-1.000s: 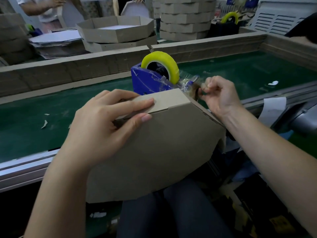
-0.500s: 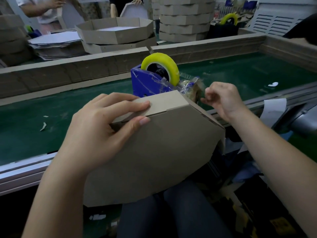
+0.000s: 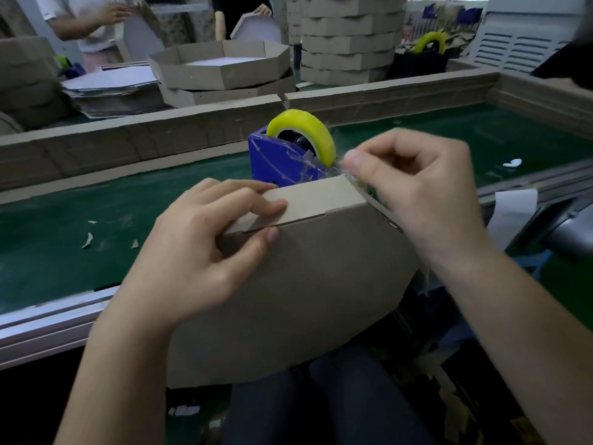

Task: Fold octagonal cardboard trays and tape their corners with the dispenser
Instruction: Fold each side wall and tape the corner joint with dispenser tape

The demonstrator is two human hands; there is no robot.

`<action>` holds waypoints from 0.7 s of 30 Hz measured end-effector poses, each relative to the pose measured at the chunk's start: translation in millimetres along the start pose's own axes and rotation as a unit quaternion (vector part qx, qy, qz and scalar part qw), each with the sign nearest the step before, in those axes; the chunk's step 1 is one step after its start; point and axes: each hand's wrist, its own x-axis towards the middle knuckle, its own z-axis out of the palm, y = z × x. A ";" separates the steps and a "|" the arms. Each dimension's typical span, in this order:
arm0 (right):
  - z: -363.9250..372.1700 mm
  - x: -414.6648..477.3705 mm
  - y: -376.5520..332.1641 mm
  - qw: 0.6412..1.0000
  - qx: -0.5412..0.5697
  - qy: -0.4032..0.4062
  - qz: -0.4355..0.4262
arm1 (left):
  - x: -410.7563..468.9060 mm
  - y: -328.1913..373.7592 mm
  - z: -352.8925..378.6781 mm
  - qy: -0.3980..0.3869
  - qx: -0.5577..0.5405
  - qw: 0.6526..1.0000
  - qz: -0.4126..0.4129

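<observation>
A brown octagonal cardboard tray point(image 3: 305, 284) stands tilted on my lap, its underside facing me. My left hand point(image 3: 205, 248) grips its folded top flap, fingers pressing the side wall flat. Behind the tray a blue tape dispenser point(image 3: 276, 162) with a yellow-cored tape roll point(image 3: 305, 130) sits on the green belt. My right hand point(image 3: 414, 184) pinches a strip of clear tape point(image 3: 341, 170) between thumb and forefinger, right above the tray's upper right corner.
The green conveyor belt point(image 3: 96, 207) has paper scraps on it and cardboard walls along its far side. Beyond stand folded trays point(image 3: 221, 69), flat sheets point(image 3: 109, 83), a tall tray stack point(image 3: 349, 36) and a second dispenser point(image 3: 430, 43). Other people's hands work at the back.
My right hand has pulled the tape off the dispenser's cutter and moved left and down onto the tray's upper right corner. My left hand keeps holding the flap.
</observation>
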 end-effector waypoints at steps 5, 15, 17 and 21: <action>35.7 -47.6 -16.9 0.966 0.219 -0.025 0.136 | -0.5 2.9 0.6 0.008 -0.001 1.000 0.008; 56.9 -65.8 -15.0 0.904 0.304 0.052 0.297 | -4.1 5.5 -1.3 -0.013 -0.041 0.999 -0.011; 57.5 -66.8 -14.3 0.903 0.300 0.053 0.302 | -3.5 5.0 -2.0 -0.021 -0.022 0.999 0.007; 57.7 -68.4 -12.8 0.911 0.280 0.032 0.301 | -4.2 2.5 -5.0 -0.030 0.013 0.999 0.026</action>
